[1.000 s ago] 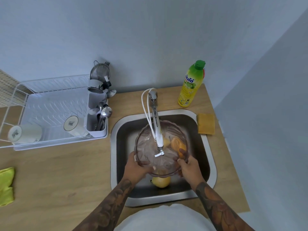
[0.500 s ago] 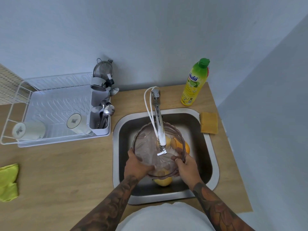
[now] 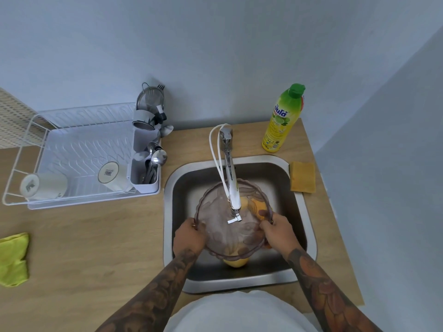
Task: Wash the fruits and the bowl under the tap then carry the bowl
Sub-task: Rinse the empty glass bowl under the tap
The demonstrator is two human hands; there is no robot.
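A clear purplish glass bowl [image 3: 215, 226] is held over the steel sink [image 3: 302, 207], right under the spout of the tap [image 3: 231, 180]. My left hand [image 3: 189, 238] grips the bowl's left rim. My right hand [image 3: 278, 232] grips the right rim, fingers curled over the edge. An orange fruit [image 3: 260, 206] shows through the glass at the bowl's far right. A yellow fruit [image 3: 236, 262] lies on the sink floor below the bowl's near edge. Whether water runs from the tap cannot be told.
A yellow sponge [image 3: 302, 177] lies right of the sink, a dish-soap bottle [image 3: 282, 121] behind it. On the left stand a white drying rack [image 3: 72, 152] with two cups and a cutlery holder [image 3: 146, 168]. A green cloth [image 3: 13, 258] lies at the counter's left edge.
The bowl has been turned and shifted slightly under the tap, and both hands have moved along its rim. The yellow fruit stays on the sink floor.
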